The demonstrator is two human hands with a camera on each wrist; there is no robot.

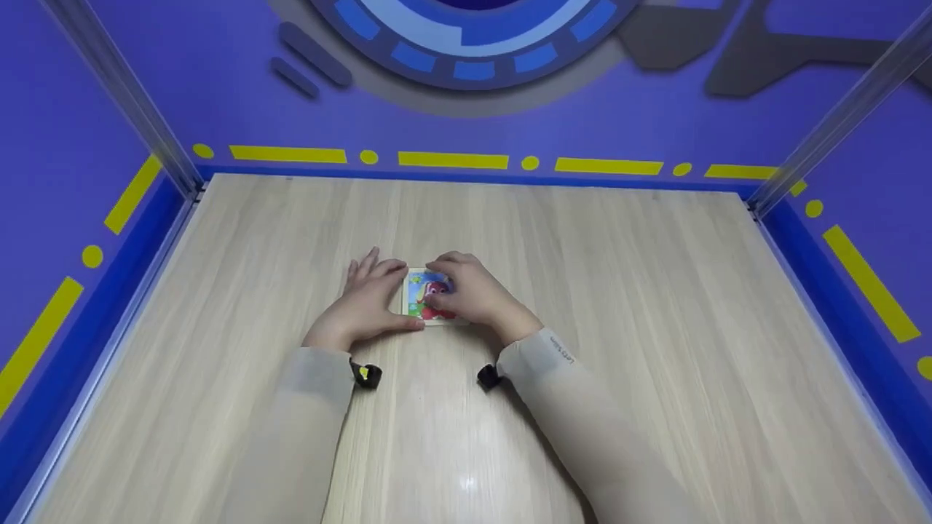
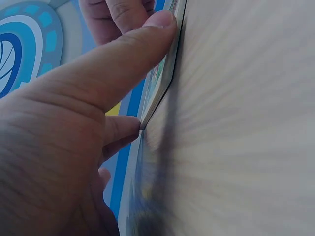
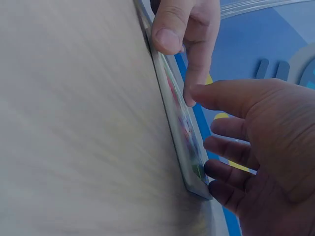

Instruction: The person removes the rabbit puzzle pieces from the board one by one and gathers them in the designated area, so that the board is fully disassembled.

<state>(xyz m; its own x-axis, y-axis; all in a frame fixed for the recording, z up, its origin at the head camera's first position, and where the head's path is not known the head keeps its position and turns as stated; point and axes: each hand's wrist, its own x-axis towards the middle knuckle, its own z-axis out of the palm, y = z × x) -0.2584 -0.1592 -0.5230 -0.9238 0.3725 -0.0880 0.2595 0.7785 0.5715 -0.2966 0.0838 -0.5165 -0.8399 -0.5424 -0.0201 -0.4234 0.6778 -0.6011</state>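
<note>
near the table [image 1: 655, 306] middle, left hand [image 1: 368, 298] thumb presses the picture tile's [image 1: 426, 295] edge, fingers straight; right hand [image 1: 470, 291] fingertips rest on it, loosely spread.

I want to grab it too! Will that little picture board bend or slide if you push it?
The picture board probably stays stiff: its edge looks thick and straight in the wrist views. It lies flat on the smooth table, so it may slide. It cannot roll.

light wood table [image 1: 619, 306], purple walls [image 1: 218, 87] with yellow dash stripes [image 1: 451, 159], blue round graphic [image 1: 473, 36] on back wall
</note>
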